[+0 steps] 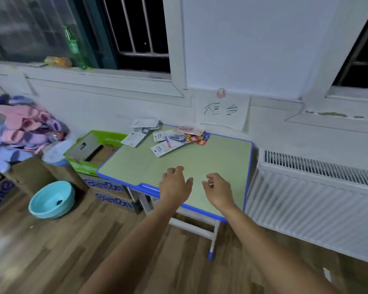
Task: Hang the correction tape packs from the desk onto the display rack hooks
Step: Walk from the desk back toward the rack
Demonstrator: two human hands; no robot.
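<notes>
While hands (197,185) hover, packs (170,139) lie beyond

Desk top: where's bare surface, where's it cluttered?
Bare: the green desk from its near blue edge, under the left hand and right hand, out to the right edge by the radiator. Crowded: the far left corner, where the correction tape packs overlap, some overhanging toward the green box.

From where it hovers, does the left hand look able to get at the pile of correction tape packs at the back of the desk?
Probably yes. The left hand is empty, and only bare desk top shows between it and the correction tape packs.
</notes>
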